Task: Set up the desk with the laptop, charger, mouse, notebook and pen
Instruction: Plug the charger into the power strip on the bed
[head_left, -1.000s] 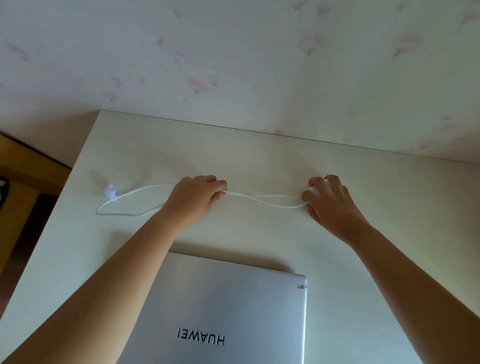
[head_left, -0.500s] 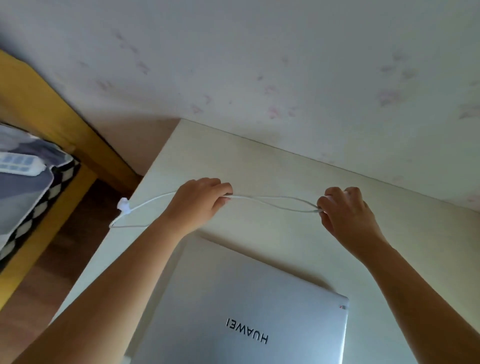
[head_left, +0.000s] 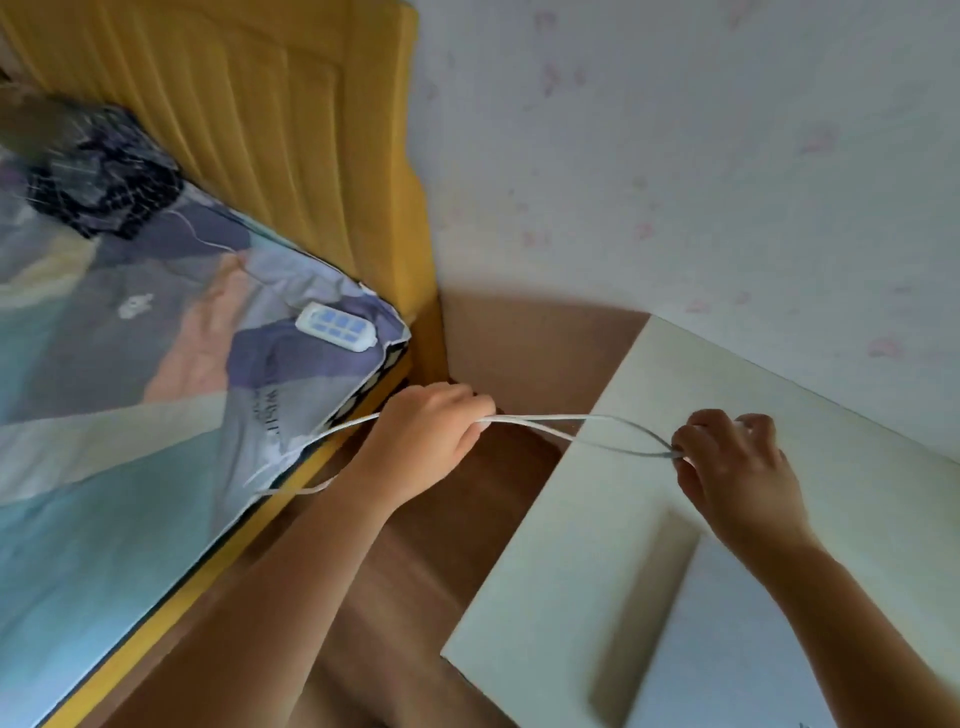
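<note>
A white power strip (head_left: 336, 327) lies on the bed (head_left: 130, 415) at far left. The left hand (head_left: 423, 441) grips the white charger cable (head_left: 540, 423), stretched past the worktop (head_left: 597, 545) edge; the right hand (head_left: 727, 462) pinches its other end above the closed laptop (head_left: 753, 649). The charger step appears underway; next, the plug likely needs carrying to the strip.

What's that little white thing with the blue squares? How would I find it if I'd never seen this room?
Start at the bed with the yellow headboard, left of the desk. Near the bed's corner closest to the desk, on the patterned cover, lies a power strip. It is the only hard, white, oblong thing there, with blue socket squares.
</note>
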